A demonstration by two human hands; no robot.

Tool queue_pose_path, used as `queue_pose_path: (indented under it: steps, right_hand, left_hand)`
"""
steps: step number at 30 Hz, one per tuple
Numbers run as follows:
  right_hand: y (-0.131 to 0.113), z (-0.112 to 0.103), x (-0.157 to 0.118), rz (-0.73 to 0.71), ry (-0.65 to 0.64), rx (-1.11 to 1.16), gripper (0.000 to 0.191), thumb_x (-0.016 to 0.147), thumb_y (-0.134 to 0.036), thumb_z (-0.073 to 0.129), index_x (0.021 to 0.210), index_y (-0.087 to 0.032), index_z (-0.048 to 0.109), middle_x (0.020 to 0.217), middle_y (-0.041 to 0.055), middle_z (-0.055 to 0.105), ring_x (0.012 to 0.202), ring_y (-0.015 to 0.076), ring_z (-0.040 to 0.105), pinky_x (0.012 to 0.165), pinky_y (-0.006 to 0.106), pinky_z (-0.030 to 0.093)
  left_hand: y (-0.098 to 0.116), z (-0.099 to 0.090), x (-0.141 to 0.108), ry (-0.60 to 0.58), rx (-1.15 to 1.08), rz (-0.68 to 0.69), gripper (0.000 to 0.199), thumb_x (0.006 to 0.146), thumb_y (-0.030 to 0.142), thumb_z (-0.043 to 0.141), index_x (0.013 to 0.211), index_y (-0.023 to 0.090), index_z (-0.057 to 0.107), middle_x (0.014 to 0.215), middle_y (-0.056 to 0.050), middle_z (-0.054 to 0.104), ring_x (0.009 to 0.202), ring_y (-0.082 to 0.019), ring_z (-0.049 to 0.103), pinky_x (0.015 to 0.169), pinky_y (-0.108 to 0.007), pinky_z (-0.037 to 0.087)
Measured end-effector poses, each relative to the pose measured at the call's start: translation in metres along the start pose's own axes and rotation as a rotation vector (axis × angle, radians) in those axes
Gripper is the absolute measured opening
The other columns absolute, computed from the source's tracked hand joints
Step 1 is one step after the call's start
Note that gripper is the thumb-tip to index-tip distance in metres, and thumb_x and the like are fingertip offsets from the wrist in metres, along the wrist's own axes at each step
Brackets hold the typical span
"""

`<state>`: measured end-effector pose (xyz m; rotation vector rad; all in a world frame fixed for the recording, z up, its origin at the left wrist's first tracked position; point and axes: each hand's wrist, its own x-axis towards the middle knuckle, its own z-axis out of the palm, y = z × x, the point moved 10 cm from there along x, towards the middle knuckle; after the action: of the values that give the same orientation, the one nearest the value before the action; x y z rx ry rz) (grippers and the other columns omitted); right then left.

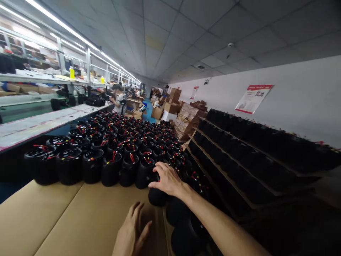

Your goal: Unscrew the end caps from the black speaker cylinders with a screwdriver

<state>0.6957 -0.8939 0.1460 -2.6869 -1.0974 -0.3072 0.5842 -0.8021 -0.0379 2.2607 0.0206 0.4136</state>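
Note:
Rows of black cylindrical housings (92, 170) stand upright on brown cardboard, with red, yellow and white wire connectors showing in their open tops. My right hand (167, 179) reaches over one black cylindrical housing (157, 197) at the near right end of the front row. Its thumb and fingers curve around the top, hiding the rim and part of the contact. My left hand (131, 227) hovers low over the bare cardboard (101, 217), fingers apart, holding nothing. More black housings (186, 234) sit below my right forearm, partly covered by it.
Tiered stacks of black housings separated by cardboard sheets (221, 176) stand to the right. A white-topped workbench (48, 119) runs along the left. Cartons (173, 103) are piled farther back, and a person (119, 101) is beside the bench.

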Motion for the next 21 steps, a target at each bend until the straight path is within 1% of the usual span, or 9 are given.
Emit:
queue_pose_path:
  steps: [2, 3, 5, 7, 10, 12, 16, 19, 21]
  right_hand:
    - [0.006, -0.023, -0.01, 0.015, 0.067, 0.017, 0.044, 0.09, -0.052, 0.076, 0.12, -0.021, 0.066, 0.132, 0.0067, 0.063, 0.121, 0.0247, 0.059, 0.108, 0.035, 0.043]
    - [0.014, -0.037, -0.018, 0.041, 0.109, 0.021, 0.039, 0.097, -0.05, 0.067, 0.122, -0.021, 0.065, 0.134, 0.0075, 0.062, 0.124, 0.0248, 0.058, 0.109, 0.035, 0.041]
    - [0.038, -0.063, -0.04, 0.12, 0.189, 0.026, 0.03, 0.104, -0.042, 0.055, 0.122, -0.02, 0.063, 0.132, 0.0096, 0.064, 0.125, 0.0253, 0.058, 0.11, 0.037, 0.042]
    - [0.068, -0.082, -0.068, 0.216, 0.256, 0.031, 0.027, 0.103, -0.04, 0.054, 0.118, -0.02, 0.063, 0.128, 0.0118, 0.066, 0.122, 0.0267, 0.061, 0.108, 0.04, 0.045]
    - [0.109, -0.093, -0.115, 0.355, 0.323, 0.034, 0.029, 0.102, -0.043, 0.05, 0.116, -0.021, 0.062, 0.125, 0.0136, 0.068, 0.12, 0.0285, 0.064, 0.105, 0.045, 0.049]
    - [0.126, -0.092, -0.145, 0.438, 0.352, 0.035, 0.031, 0.1, -0.046, 0.05, 0.113, -0.021, 0.063, 0.12, 0.0137, 0.071, 0.114, 0.0297, 0.068, 0.1, 0.048, 0.053]
    - [0.132, -0.089, -0.19, 0.549, 0.403, 0.041, 0.037, 0.098, -0.051, 0.05, 0.113, -0.022, 0.065, 0.117, 0.013, 0.073, 0.111, 0.0303, 0.07, 0.096, 0.049, 0.057]
    - [0.121, -0.095, -0.217, 0.572, 0.473, 0.024, 0.039, 0.098, -0.056, 0.052, 0.117, -0.024, 0.066, 0.124, 0.0117, 0.071, 0.116, 0.0307, 0.068, 0.097, 0.051, 0.058]
    - [0.106, -0.103, -0.232, 0.522, 0.555, -0.012, 0.037, 0.097, -0.056, 0.057, 0.119, -0.028, 0.066, 0.127, 0.0094, 0.07, 0.116, 0.0309, 0.068, 0.095, 0.051, 0.059]
  left_hand:
    - [0.008, 0.006, 0.027, -0.023, 0.015, -0.006, 0.057, 0.099, 0.042, 0.046, 0.147, 0.011, 0.044, 0.154, -0.022, 0.051, 0.131, -0.034, 0.065, 0.103, -0.048, 0.059]
    - [0.011, 0.01, 0.037, -0.038, 0.02, -0.009, 0.06, 0.098, 0.041, 0.047, 0.148, 0.009, 0.042, 0.154, -0.024, 0.051, 0.13, -0.036, 0.065, 0.102, -0.048, 0.059]
    - [0.017, 0.019, 0.053, -0.07, 0.028, -0.017, 0.063, 0.097, 0.039, 0.048, 0.15, 0.008, 0.039, 0.153, -0.024, 0.051, 0.127, -0.037, 0.067, 0.098, -0.048, 0.06]
    - [0.021, 0.027, 0.061, -0.094, 0.038, -0.037, 0.065, 0.096, 0.036, 0.049, 0.153, 0.008, 0.036, 0.153, -0.025, 0.051, 0.121, -0.038, 0.07, 0.091, -0.048, 0.061]
    - [0.021, 0.034, 0.068, -0.115, 0.053, -0.074, 0.066, 0.095, 0.029, 0.049, 0.155, 0.007, 0.033, 0.151, -0.026, 0.054, 0.118, -0.04, 0.071, 0.089, -0.05, 0.06]
    - [0.022, 0.036, 0.071, -0.124, 0.055, -0.078, 0.062, 0.097, 0.028, 0.047, 0.154, 0.01, 0.035, 0.149, -0.025, 0.059, 0.12, -0.038, 0.071, 0.091, -0.048, 0.059]
    - [0.021, 0.037, 0.073, -0.125, 0.06, -0.072, 0.057, 0.099, 0.032, 0.045, 0.152, 0.013, 0.04, 0.142, -0.023, 0.065, 0.12, -0.038, 0.071, 0.091, -0.048, 0.058]
    - [0.021, 0.033, 0.068, -0.122, 0.055, -0.044, 0.065, 0.094, 0.032, 0.05, 0.154, 0.011, 0.037, 0.143, -0.025, 0.064, 0.117, -0.039, 0.072, 0.088, -0.048, 0.06]
    - [0.021, 0.025, 0.06, -0.106, 0.037, 0.003, 0.066, 0.093, 0.035, 0.054, 0.154, 0.015, 0.04, 0.147, -0.022, 0.062, 0.116, -0.035, 0.074, 0.088, -0.044, 0.063]
